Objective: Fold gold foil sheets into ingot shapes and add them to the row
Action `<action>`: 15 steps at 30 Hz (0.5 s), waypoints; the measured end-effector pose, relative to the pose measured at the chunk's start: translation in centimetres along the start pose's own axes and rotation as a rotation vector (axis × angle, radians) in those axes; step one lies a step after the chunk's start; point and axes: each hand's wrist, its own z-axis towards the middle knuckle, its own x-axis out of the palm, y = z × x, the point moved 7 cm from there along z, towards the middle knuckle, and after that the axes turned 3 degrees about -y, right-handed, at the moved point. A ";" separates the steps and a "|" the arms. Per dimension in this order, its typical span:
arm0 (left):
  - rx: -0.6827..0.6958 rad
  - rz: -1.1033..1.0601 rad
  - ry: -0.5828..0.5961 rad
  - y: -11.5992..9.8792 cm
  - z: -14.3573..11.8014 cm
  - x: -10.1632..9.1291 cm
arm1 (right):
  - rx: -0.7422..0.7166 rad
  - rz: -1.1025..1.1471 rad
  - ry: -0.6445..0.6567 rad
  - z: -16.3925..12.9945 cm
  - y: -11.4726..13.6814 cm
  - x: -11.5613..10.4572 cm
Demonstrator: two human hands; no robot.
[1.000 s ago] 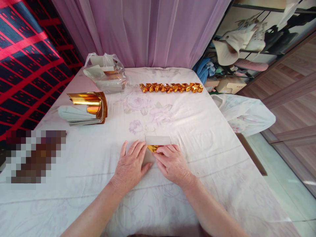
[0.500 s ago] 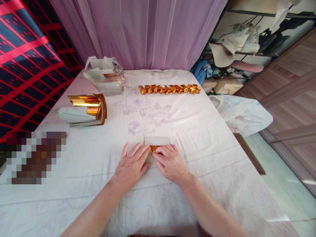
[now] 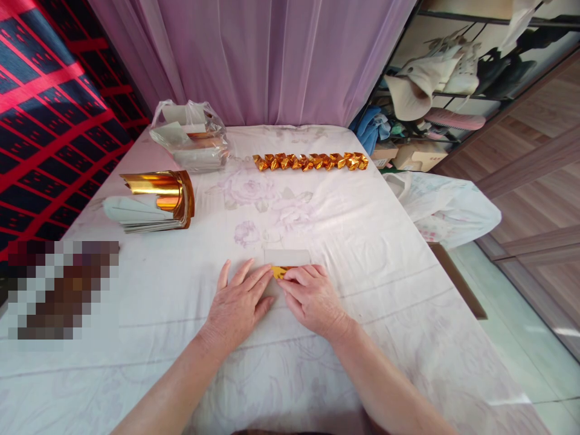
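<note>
A sheet of gold foil paper (image 3: 286, 257) with a pale back lies on the table before me, its near edge folded up to show a gold strip. My left hand (image 3: 238, 298) rests flat with its fingers spread, the index fingertip touching the left end of that strip. At the right end, my right hand (image 3: 310, 296) pinches the folded edge between thumb and curled fingers. Farther back, a row of folded gold foil pieces (image 3: 310, 162) stretches across the table. To the left stands a curled stack of gold foil sheets (image 3: 183, 199).
A clear plastic bag (image 3: 190, 139) with more sheets sits at the back left. A blurred patch (image 3: 67, 290) covers something at the left. Beyond the table's right edge are a white plastic bag (image 3: 457, 205) and a shelf with shoes and a cap (image 3: 408, 96). A purple curtain (image 3: 254, 60) hangs behind.
The gold strip at the sheet's near edge looks narrower and brighter under my fingers. Both hands stay in nearly the same place.
</note>
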 end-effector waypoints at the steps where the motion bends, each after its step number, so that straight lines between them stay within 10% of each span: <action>1: -0.010 0.000 -0.002 0.1 0.0 0.0 | 0.003 0.000 0.001 0.0 0.0 0.0; 15: 0.068 -0.044 -0.068 -0.2 0.1 -0.9 | 0.016 0.035 -0.016 0.0 -0.2 0.0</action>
